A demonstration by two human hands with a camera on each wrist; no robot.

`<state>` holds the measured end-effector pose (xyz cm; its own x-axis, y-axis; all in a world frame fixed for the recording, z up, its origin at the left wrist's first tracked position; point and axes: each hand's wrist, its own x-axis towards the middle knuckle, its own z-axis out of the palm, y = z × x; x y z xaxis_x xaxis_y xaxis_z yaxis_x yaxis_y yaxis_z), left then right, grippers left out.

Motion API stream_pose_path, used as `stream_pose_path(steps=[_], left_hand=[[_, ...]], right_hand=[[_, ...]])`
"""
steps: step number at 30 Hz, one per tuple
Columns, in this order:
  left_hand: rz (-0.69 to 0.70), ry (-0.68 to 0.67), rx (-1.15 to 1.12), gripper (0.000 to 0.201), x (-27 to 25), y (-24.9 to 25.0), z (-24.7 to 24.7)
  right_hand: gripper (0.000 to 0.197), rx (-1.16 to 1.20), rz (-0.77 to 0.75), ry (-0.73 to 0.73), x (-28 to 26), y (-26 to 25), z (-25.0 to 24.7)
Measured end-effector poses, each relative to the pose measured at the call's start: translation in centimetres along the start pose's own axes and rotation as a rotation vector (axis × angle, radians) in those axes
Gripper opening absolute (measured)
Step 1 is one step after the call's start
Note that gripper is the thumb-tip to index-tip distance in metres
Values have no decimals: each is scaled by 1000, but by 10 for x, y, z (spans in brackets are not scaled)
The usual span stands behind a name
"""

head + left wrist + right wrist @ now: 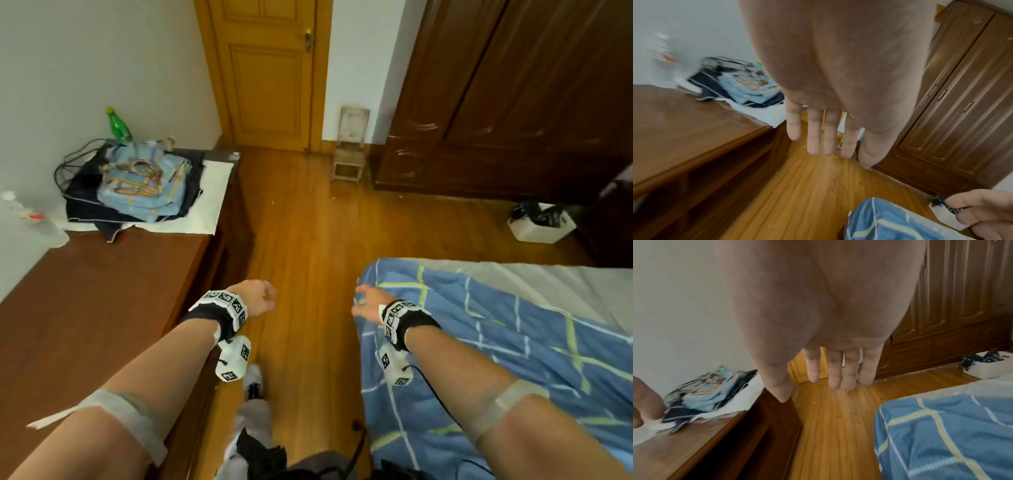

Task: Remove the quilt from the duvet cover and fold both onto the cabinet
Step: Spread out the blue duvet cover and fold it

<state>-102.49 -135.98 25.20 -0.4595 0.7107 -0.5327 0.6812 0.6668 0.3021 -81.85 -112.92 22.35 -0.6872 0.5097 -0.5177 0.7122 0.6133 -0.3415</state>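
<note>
A blue duvet cover (496, 346) with white and yellow-green lines lies spread on the bed at the right; its corner (931, 431) hangs over the bed's near edge. The low brown wooden cabinet (85, 301) runs along the left wall. My right hand (364, 303) hovers over the duvet cover's corner with fingers straight, holding nothing. My left hand (260, 296) hangs above the floor between cabinet and bed, and its fingers (813, 134) are straight and empty. The quilt itself does not show.
A pile of folded clothes (144, 185), a white cloth (209, 195) and a green bottle (118, 125) sit on the cabinet's far end. A dark wardrobe (513, 96), a small chair (349, 150), a door (267, 72) and a white box (541, 222) stand beyond the wooden floor (308, 246).
</note>
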Motion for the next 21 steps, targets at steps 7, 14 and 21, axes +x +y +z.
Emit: stream_pose_path(steps=[7, 14, 21], left_hand=[[240, -44, 142, 46, 249, 38, -170], [463, -110, 342, 41, 463, 148, -316], [615, -96, 488, 42, 659, 255, -391]], right_hand=[[68, 113, 244, 95, 183, 31, -122], [61, 291, 532, 210, 284, 67, -242], [64, 400, 613, 221, 455, 132, -343]])
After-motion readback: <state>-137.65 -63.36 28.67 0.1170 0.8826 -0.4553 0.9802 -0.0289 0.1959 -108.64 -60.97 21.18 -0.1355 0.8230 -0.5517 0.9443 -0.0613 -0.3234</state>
